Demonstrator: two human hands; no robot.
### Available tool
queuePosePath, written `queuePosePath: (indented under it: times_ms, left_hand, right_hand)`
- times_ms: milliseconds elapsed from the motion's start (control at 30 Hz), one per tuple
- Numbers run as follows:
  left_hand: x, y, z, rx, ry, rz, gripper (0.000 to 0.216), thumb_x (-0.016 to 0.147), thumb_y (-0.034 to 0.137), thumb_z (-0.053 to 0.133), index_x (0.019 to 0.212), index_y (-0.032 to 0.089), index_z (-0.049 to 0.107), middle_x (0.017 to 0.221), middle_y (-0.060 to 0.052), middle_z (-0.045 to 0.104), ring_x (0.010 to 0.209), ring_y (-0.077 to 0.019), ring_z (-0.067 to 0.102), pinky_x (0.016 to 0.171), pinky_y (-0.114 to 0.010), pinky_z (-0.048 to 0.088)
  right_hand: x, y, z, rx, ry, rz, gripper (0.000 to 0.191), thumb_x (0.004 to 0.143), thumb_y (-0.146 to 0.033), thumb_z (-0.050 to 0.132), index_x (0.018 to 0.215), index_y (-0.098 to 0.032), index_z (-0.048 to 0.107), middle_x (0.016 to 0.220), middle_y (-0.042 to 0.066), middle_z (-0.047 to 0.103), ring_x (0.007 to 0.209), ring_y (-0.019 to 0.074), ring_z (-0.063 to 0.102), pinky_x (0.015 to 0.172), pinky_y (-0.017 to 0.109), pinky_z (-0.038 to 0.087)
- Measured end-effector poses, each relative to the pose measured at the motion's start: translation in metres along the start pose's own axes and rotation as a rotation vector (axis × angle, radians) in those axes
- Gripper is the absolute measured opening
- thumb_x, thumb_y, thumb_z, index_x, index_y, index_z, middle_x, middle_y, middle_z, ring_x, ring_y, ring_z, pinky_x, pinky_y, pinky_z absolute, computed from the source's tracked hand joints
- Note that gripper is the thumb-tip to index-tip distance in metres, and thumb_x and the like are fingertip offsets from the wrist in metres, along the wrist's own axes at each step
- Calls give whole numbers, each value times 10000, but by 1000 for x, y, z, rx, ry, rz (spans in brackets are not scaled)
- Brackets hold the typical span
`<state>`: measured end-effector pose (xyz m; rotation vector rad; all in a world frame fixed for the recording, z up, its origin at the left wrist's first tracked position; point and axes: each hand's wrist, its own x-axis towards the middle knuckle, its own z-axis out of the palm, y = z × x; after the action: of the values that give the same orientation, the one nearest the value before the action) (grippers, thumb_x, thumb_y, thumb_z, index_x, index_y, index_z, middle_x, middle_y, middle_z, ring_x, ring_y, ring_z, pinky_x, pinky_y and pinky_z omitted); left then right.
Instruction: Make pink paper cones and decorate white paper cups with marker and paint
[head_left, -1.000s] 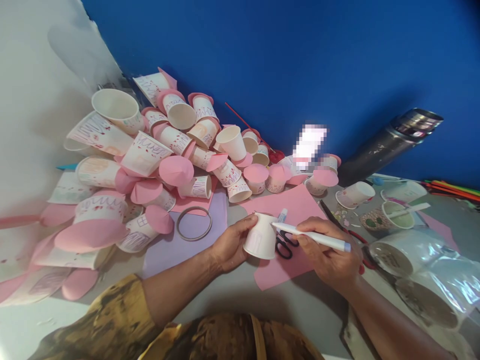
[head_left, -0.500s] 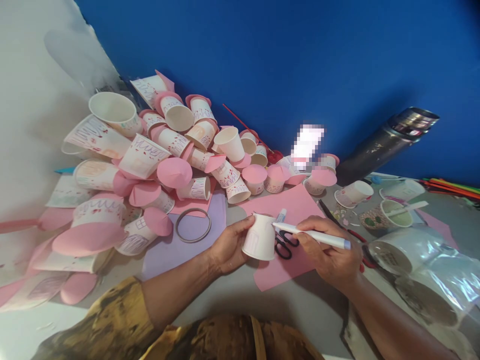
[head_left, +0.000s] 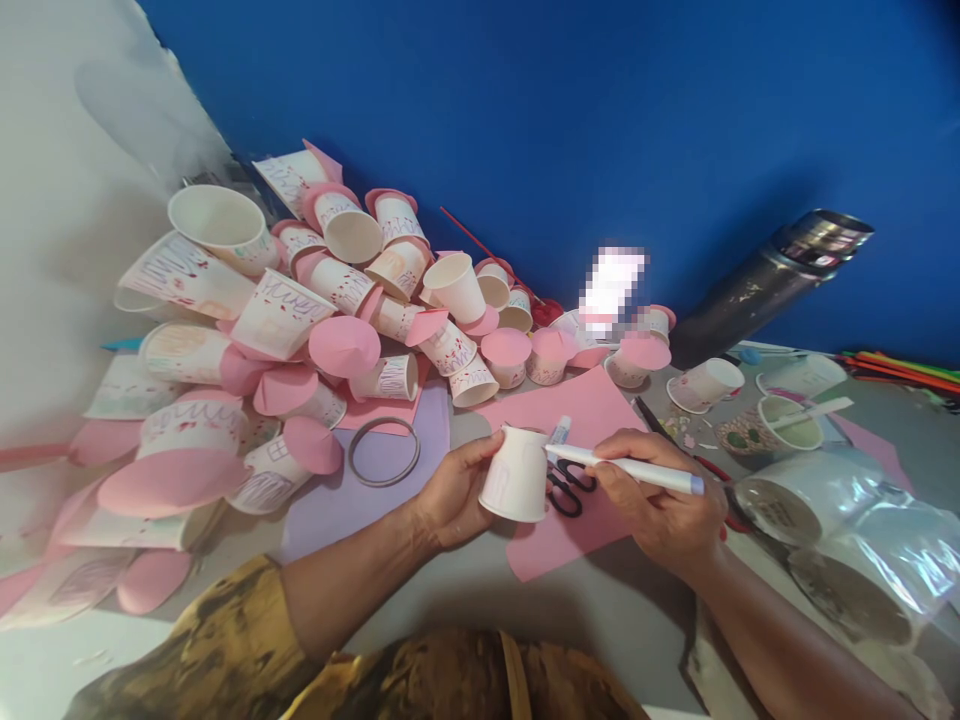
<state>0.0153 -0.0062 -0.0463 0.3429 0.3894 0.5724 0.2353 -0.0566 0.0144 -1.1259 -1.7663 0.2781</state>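
Observation:
My left hand point(head_left: 454, 492) grips a small white paper cup point(head_left: 517, 474), held upside down above the table. My right hand point(head_left: 660, 505) pinches a white marker point(head_left: 630, 468) with a lilac end cap, its tip touching the cup's side. Under the hands lies a pink paper sheet point(head_left: 592, 410) with black-handled scissors point(head_left: 566, 488) and a small glue stick point(head_left: 559, 431) on it.
A big heap of decorated paper cups with pink paper lids point(head_left: 300, 330) fills the left and back. A lilac sheet with a metal ring point(head_left: 386, 452) lies left. A steel flask point(head_left: 765, 285), more cups point(head_left: 705, 384), bagged cup stacks point(head_left: 840, 530) and coloured pencils point(head_left: 907, 368) are to the right.
The hands, cup and marker have stayed almost still; the whole view has drifted slightly left.

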Motion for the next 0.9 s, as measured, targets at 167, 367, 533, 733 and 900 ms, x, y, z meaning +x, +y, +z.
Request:
queuePosePath:
  times_ms: [167, 367, 533, 733, 900]
  left_hand:
    - [0, 0, 0, -8, -5, -7, 471, 1007, 454, 558, 1307, 115, 685, 1070, -192, 791, 940, -335, 766, 907, -479, 540]
    - [1, 0, 1, -24, -20, -13, 463, 1001, 445, 566, 1305, 118, 689, 1072, -178, 789, 948, -329, 765, 909, -475, 542]
    - [0, 0, 1, -26, 14, -23, 459, 989, 448, 582, 1288, 120, 698, 1046, -173, 792, 941, -325, 763, 914, -468, 539]
    - [-1, 1, 3, -59, 37, -34, 428, 990, 424, 592, 1263, 118, 716, 1018, -153, 794, 934, -324, 762, 922, -472, 543]
    - [-2, 1, 5, -84, 38, -28, 417, 1000, 407, 581, 1246, 103, 724, 990, -150, 798, 885, -292, 758, 898, -440, 554]
  right_hand:
    - [0, -1, 1, 8, 1, 0, 80, 930, -153, 665, 934, -229, 686, 770, 4, 754, 625, 162, 701, 595, 252, 565]
    - [-1, 0, 1, 10, -6, -1, 70, 939, -163, 664, 935, -230, 683, 778, 6, 753, 633, 163, 703, 601, 258, 568]
    - [0, -2, 0, 50, -31, 27, 61, 947, -170, 657, 935, -226, 679, 754, -6, 747, 631, 153, 711, 588, 244, 553]
    - [1, -3, -1, 63, -63, 33, 62, 945, -177, 637, 917, -217, 676, 712, -4, 737, 580, 151, 677, 558, 253, 538]
    - [0, -4, 0, 65, -55, 28, 68, 931, -168, 639, 912, -225, 672, 689, -16, 725, 550, 145, 662, 539, 245, 532]
